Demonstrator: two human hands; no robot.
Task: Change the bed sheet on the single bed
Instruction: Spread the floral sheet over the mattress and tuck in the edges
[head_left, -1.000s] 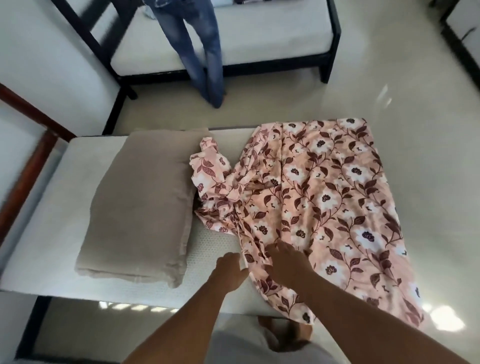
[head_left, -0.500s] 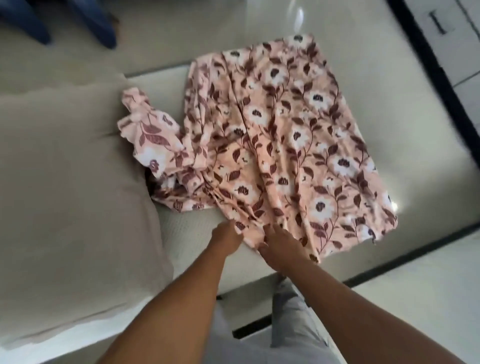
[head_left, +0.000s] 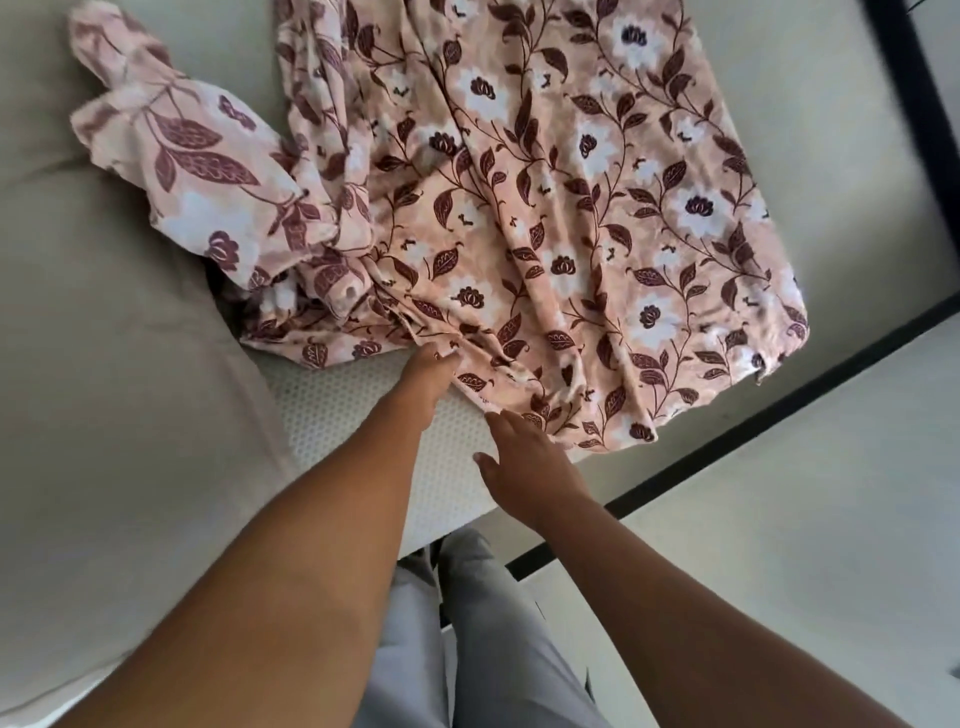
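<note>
A pink sheet with dark leaves and white flowers (head_left: 545, 208) lies half spread over the end of the white dotted mattress (head_left: 358, 415), bunched at its left and hanging off the right side. My left hand (head_left: 428, 376) pinches the sheet's near edge between curled fingers. My right hand (head_left: 524, 462) hovers just below that edge with fingers spread and nothing in it, the fingertips close to the hem.
A large beige pillow (head_left: 114, 389) fills the left of the mattress, touching the bunched cloth. The black bed frame (head_left: 727, 441) runs diagonally under the mattress end. Pale floor (head_left: 831, 545) lies to the right. My grey trousers (head_left: 493, 649) stand against the bedside.
The view has swung down and closer. My right hand has come off the sheet's edge and opened, while my left hand has moved onto the hem and pinched it.
</note>
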